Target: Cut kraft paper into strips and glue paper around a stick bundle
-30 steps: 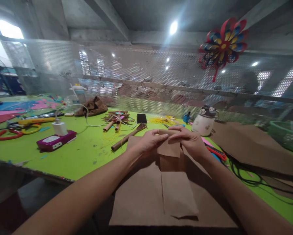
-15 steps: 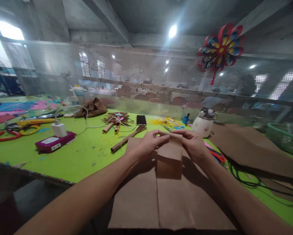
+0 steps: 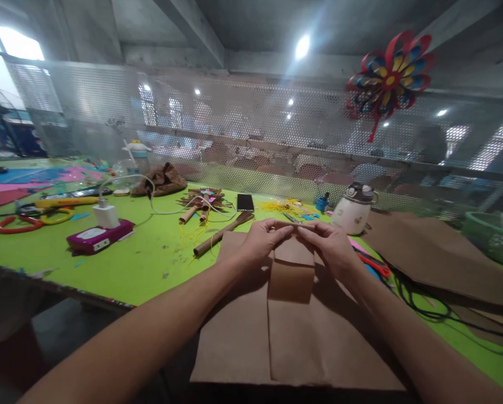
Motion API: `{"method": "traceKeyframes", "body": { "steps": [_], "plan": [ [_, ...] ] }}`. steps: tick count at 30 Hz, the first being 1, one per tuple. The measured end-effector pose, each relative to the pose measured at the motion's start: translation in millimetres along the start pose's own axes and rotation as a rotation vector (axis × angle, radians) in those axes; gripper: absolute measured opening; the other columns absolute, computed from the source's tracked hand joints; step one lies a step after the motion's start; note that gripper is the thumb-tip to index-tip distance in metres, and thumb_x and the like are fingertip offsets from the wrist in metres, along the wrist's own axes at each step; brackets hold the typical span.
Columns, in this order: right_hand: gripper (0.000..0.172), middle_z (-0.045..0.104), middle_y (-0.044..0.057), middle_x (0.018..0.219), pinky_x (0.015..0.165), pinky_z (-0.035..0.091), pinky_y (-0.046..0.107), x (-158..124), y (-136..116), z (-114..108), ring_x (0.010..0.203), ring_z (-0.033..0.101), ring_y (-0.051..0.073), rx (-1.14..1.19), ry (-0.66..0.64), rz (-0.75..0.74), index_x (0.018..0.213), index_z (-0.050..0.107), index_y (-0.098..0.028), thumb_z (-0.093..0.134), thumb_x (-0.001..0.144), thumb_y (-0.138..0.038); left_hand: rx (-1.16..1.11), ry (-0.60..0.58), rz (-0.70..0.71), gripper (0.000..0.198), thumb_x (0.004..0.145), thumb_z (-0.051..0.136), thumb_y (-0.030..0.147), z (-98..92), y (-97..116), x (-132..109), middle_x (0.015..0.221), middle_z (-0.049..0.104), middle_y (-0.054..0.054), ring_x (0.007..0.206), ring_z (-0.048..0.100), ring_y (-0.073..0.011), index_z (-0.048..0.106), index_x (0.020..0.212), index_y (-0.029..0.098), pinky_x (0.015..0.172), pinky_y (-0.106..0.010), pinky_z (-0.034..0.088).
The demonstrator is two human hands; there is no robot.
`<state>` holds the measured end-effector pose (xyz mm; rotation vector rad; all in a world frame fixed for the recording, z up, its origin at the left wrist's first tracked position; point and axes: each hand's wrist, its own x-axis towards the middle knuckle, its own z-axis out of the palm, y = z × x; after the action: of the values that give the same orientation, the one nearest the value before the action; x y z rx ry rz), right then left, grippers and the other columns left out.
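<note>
A narrow strip of brown kraft paper (image 3: 293,255) rises between my hands, creased across its middle. My left hand (image 3: 263,241) pinches its top edge from the left, thumb in front. From the right, my right hand (image 3: 329,244) pinches the same edge, its thumb close to the other thumb. Both hands are closed on the paper. Beneath lies a wide brown paper sheet (image 3: 238,336), its front edge reaching past the table's near side. Just beyond my left hand rests a rolled brown paper tube (image 3: 217,238) with a frayed end.
On the left, a purple power strip (image 3: 100,237) holds a white charger (image 3: 105,213), near red-handled scissors (image 3: 19,224). A black phone (image 3: 245,202) lies ahead. To the right are a white bottle (image 3: 352,207), brown paper sheets (image 3: 428,252), black cord (image 3: 419,306) and a green basket (image 3: 493,238).
Both thumbs have come closer together at the strip's top edge, and its upper part now folds down lower toward me. The view has shifted slightly.
</note>
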<state>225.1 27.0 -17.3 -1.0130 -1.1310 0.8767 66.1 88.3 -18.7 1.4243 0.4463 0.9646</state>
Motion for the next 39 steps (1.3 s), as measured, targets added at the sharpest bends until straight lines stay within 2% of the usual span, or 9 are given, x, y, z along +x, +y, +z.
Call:
{"method": "traceKeyframes", "body": {
  "steps": [4, 9, 14, 17, 21, 23, 27, 31, 39],
  "plan": [
    [0.027, 0.07, 0.002, 0.076, 0.068, 0.047, 0.03, 1.7, 5.6, -0.2, 0.069, 0.06, 0.014, -0.048, 0.056, -0.035, 0.083, 0.073, -0.019, 0.08, 0.064, -0.037, -0.078, -0.021, -0.018, 0.026, 0.073, 0.071, 0.032, 3.5, -1.5, -1.5, 0.084, 0.069, -0.007, 0.079, 0.06, -0.0194, 0.07, 0.095, 0.019, 0.069, -0.03, 0.045],
    [0.028, 0.069, 0.002, 0.074, 0.067, 0.048, 0.03, 1.1, 3.5, 1.8, 0.067, 0.061, 0.015, -0.029, 0.061, -0.036, 0.082, 0.072, -0.019, 0.082, 0.061, -0.036, -0.028, -0.022, 0.01, 0.017, 0.071, 0.072, 0.027, 1.7, 0.9, 0.9, 0.084, 0.069, -0.006, 0.081, 0.059, -0.0185, 0.072, 0.085, 0.019, 0.072, -0.029, 0.044],
    [0.034, 0.072, 0.004, 0.086, 0.074, 0.049, 0.032, -0.4, 2.0, 3.2, 0.079, 0.064, 0.018, 0.046, -0.012, 0.076, 0.09, 0.073, -0.021, 0.083, 0.06, -0.033, -0.016, -0.011, 0.016, 0.02, 0.072, 0.072, 0.03, -0.8, -0.3, 2.0, 0.087, 0.07, -0.007, 0.081, 0.06, -0.0192, 0.07, 0.09, 0.02, 0.073, -0.031, 0.046],
    [0.031, 0.071, 0.003, 0.083, 0.07, 0.048, 0.03, -0.2, 1.9, 0.8, 0.074, 0.063, 0.016, 0.076, -0.037, 0.149, 0.089, 0.073, -0.021, 0.081, 0.063, -0.036, -0.021, -0.033, 0.009, 0.026, 0.073, 0.071, 0.032, -3.6, -3.7, 5.4, 0.093, 0.07, -0.008, 0.083, 0.062, -0.0199, 0.068, 0.096, 0.02, 0.075, -0.033, 0.048],
    [0.027, 0.059, -0.002, 0.061, 0.054, 0.039, 0.025, -0.2, 3.6, -3.3, 0.054, 0.05, 0.01, 0.015, -0.082, 0.181, 0.066, 0.065, -0.018, 0.078, 0.068, -0.042, 0.064, 0.133, 0.051, 0.029, 0.071, 0.073, 0.033, -10.0, -7.6, 12.9, 0.09, 0.069, -0.007, 0.08, 0.062, -0.0187, 0.066, 0.094, 0.018, 0.074, -0.032, 0.048],
    [0.027, 0.059, -0.002, 0.061, 0.055, 0.039, 0.025, -0.6, 5.8, -4.2, 0.055, 0.049, 0.01, 0.03, -0.14, 0.227, 0.065, 0.064, -0.017, 0.08, 0.066, -0.039, 0.112, 0.215, 0.078, 0.027, 0.071, 0.073, 0.034, -12.9, -8.9, 16.2, 0.088, 0.069, -0.006, 0.079, 0.061, -0.0179, 0.066, 0.092, 0.017, 0.072, -0.031, 0.047],
    [0.025, 0.059, -0.001, 0.061, 0.054, 0.038, 0.025, -1.0, 11.2, -4.8, 0.053, 0.05, 0.01, 0.044, -0.21, 0.287, 0.067, 0.064, -0.017, 0.079, 0.067, -0.038, 0.153, 0.285, 0.1, 0.023, 0.072, 0.071, 0.032, -15.0, -10.4, 19.4, 0.082, 0.068, -0.005, 0.074, 0.059, -0.0166, 0.066, 0.088, 0.016, 0.069, -0.029, 0.045],
    [0.028, 0.052, -0.005, 0.051, 0.044, 0.028, 0.024, 0.3, 15.3, -6.4, 0.042, 0.038, 0.007, -0.028, -0.198, 0.282, 0.063, 0.06, -0.018, 0.076, 0.069, -0.041, 0.208, 0.304, 0.088, 0.022, 0.073, 0.07, 0.033, -14.5, -9.4, 18.5, 0.072, 0.064, -0.003, 0.065, 0.054, -0.0146, 0.066, 0.086, 0.016, 0.061, -0.027, 0.042],
    [0.033, 0.056, -0.003, 0.054, 0.045, 0.028, 0.024, 0.4, 17.0, -7.5, 0.045, 0.041, 0.008, -0.168, -0.133, 0.202, 0.066, 0.064, -0.018, 0.075, 0.067, -0.048, 0.145, 0.262, 0.028, 0.026, 0.074, 0.07, 0.036, -15.9, -2.9, 11.8, 0.076, 0.065, -0.003, 0.065, 0.054, -0.0133, 0.066, 0.091, 0.016, 0.062, -0.026, 0.042]
  ]
}}
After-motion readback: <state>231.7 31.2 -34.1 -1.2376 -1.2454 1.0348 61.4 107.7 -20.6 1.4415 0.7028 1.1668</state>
